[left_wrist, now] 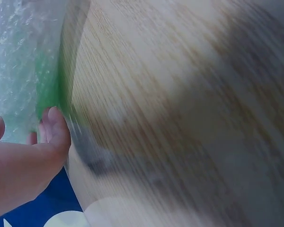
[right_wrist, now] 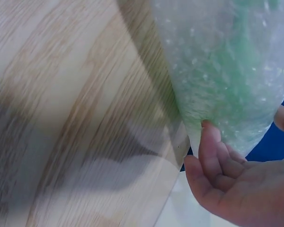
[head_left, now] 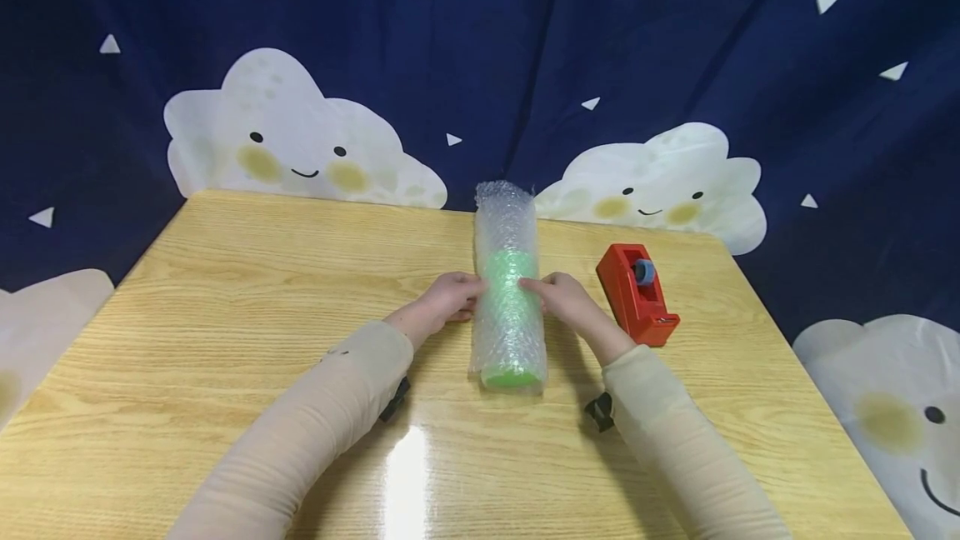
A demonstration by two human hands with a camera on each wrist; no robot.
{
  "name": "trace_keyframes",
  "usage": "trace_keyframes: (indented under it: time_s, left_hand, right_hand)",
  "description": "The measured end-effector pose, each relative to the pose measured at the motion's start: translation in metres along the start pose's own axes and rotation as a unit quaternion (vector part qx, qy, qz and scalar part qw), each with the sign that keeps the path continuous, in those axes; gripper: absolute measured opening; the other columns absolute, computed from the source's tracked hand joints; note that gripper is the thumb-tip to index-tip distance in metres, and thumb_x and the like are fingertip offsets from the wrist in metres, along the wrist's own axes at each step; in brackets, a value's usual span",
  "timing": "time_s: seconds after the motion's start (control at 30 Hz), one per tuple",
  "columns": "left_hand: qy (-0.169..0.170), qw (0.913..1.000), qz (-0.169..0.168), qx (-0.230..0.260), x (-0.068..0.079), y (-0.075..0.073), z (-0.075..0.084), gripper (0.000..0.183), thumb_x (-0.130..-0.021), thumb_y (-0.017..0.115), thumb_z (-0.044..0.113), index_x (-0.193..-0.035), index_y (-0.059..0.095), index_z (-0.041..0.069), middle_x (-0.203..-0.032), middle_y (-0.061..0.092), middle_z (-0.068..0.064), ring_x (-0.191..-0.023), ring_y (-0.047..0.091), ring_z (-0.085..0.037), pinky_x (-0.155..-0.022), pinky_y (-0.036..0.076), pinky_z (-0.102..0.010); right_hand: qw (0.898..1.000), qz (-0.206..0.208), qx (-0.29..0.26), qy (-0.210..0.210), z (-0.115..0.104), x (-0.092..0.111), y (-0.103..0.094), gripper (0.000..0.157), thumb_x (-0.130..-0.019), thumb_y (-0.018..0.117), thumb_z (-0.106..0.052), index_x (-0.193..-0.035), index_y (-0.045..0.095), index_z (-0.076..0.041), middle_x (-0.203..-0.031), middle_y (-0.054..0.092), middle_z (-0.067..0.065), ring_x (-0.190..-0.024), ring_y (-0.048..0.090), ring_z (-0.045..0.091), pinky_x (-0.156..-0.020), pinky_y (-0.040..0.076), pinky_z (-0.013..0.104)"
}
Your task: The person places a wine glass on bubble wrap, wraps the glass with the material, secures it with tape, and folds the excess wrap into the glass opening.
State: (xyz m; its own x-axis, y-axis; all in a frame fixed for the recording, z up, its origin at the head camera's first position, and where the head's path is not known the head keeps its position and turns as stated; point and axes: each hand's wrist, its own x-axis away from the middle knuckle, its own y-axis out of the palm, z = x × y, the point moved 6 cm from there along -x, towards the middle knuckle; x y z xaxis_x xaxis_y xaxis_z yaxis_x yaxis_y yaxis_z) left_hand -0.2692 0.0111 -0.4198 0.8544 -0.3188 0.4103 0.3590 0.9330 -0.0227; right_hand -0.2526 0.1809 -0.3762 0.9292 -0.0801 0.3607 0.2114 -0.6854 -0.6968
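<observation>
Left hand [head_left: 448,297] and right hand [head_left: 567,300] are gripping a wrapped roll [head_left: 512,319].
Thumbs and bent fingers are pinching its left and right sides over mid-table [head_left: 315,273]; its green end is pointing near. Whether the underside is touching wood is hard to tell. A red dispenser [head_left: 634,308] is sitting to the right.

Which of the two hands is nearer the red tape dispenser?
The right hand: it touches the wrapped bundle on the side facing the dispenser; the left hand is on the opposite side.
</observation>
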Motion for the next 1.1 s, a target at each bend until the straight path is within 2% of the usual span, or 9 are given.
trace_keyframes:
  time_s: [0.2,0.3,0.47,0.53,0.6,0.63,0.83,0.9,1.1]
  left_hand:
    - [-0.021,0.9997,-0.004,0.015,0.001,0.0,-0.003,0.054,-0.094,0.054,0.029,-0.133,0.041,-0.006,-0.126,0.055,-0.019,-0.109,0.057,-0.023,-0.095,0.048,-0.033]
    - [-0.028,0.9995,-0.008,0.013,0.0,-0.001,-0.005,0.056,-0.094,0.055,0.03,-0.133,0.04,-0.007,-0.127,0.055,-0.019,-0.112,0.056,-0.025,-0.096,0.048,-0.033]
    - [-0.038,0.9991,-0.015,0.012,-0.001,-0.001,-0.007,0.056,-0.093,0.056,0.032,-0.132,0.043,-0.005,-0.13,0.054,-0.018,-0.117,0.055,-0.026,-0.097,0.047,-0.032]
    - [-0.038,0.999,-0.018,0.012,-0.002,-0.001,-0.008,0.058,-0.092,0.057,0.034,-0.133,0.043,-0.005,-0.129,0.055,-0.017,-0.117,0.055,-0.026,-0.097,0.048,-0.032]
    - [-0.039,0.999,-0.019,0.012,-0.003,-0.001,-0.008,0.06,-0.091,0.058,0.035,-0.133,0.042,-0.005,-0.128,0.055,-0.016,-0.116,0.056,-0.025,-0.096,0.048,-0.032]
    - [-0.034,0.999,-0.025,0.012,-0.004,-0.001,-0.009,0.064,-0.089,0.061,0.038,-0.132,0.042,-0.006,-0.125,0.057,-0.016,-0.112,0.058,-0.025,-0.093,0.05,-0.03]
    - [-0.039,0.9982,-0.041,0.018,-0.008,0.004,-0.01,0.066,-0.088,0.061,0.041,-0.132,0.042,-0.005,-0.125,0.058,-0.014,-0.114,0.056,-0.023,-0.095,0.049,-0.03]
    - [-0.047,0.9979,-0.041,0.017,-0.007,0.006,-0.009,0.06,-0.091,0.058,0.039,-0.132,0.044,-0.003,-0.126,0.057,-0.013,-0.115,0.055,-0.023,-0.098,0.046,-0.031]
    - [-0.046,0.9974,-0.052,0.017,-0.007,0.009,-0.007,0.055,-0.091,0.057,0.039,-0.128,0.049,-0.001,-0.112,0.059,-0.005,-0.097,0.055,-0.014,-0.093,0.048,-0.027]
  right_hand:
    - [1.0,-0.008,0.027,-0.007,-0.002,0.0,0.003,0.066,-0.093,0.042,-0.045,-0.128,0.046,0.011,-0.124,0.054,0.026,-0.115,0.052,0.036,-0.098,0.043,0.046]
    - [0.999,-0.002,0.05,-0.01,-0.003,0.002,0.005,0.077,-0.091,0.04,-0.055,-0.129,0.044,0.012,-0.127,0.053,0.027,-0.115,0.052,0.036,-0.097,0.044,0.047]
    - [0.998,0.001,0.062,-0.008,-0.005,0.004,0.008,0.088,-0.085,0.042,-0.068,-0.125,0.047,0.01,-0.121,0.056,0.025,-0.101,0.054,0.029,-0.086,0.047,0.04]
    - [0.998,-0.001,0.061,-0.006,-0.005,0.003,0.008,0.087,-0.085,0.043,-0.067,-0.125,0.046,0.011,-0.122,0.055,0.025,-0.103,0.054,0.03,-0.088,0.047,0.041]
    - [0.998,-0.007,0.058,-0.001,-0.005,0.002,0.008,0.088,-0.086,0.043,-0.064,-0.129,0.042,0.013,-0.128,0.051,0.028,-0.112,0.053,0.034,-0.095,0.044,0.044]
    - [0.998,-0.012,0.056,0.002,-0.005,0.001,0.009,0.088,-0.087,0.043,-0.063,-0.131,0.039,0.014,-0.131,0.048,0.029,-0.116,0.051,0.036,-0.099,0.042,0.046]
    - [0.998,-0.039,0.025,0.035,0.001,-0.006,0.01,0.088,-0.087,0.043,-0.058,-0.139,0.03,0.012,-0.143,0.036,0.028,-0.131,0.037,0.039,-0.11,0.032,0.048]
    - [0.998,-0.046,0.011,0.04,0.003,-0.007,0.011,0.086,-0.087,0.043,-0.056,-0.14,0.029,0.011,-0.145,0.034,0.027,-0.132,0.036,0.037,-0.111,0.03,0.048]
    - [0.997,-0.072,-0.005,0.035,0.004,-0.008,0.012,0.076,-0.088,0.042,-0.05,-0.137,0.036,0.008,-0.139,0.042,0.023,-0.119,0.047,0.032,-0.108,0.032,0.049]
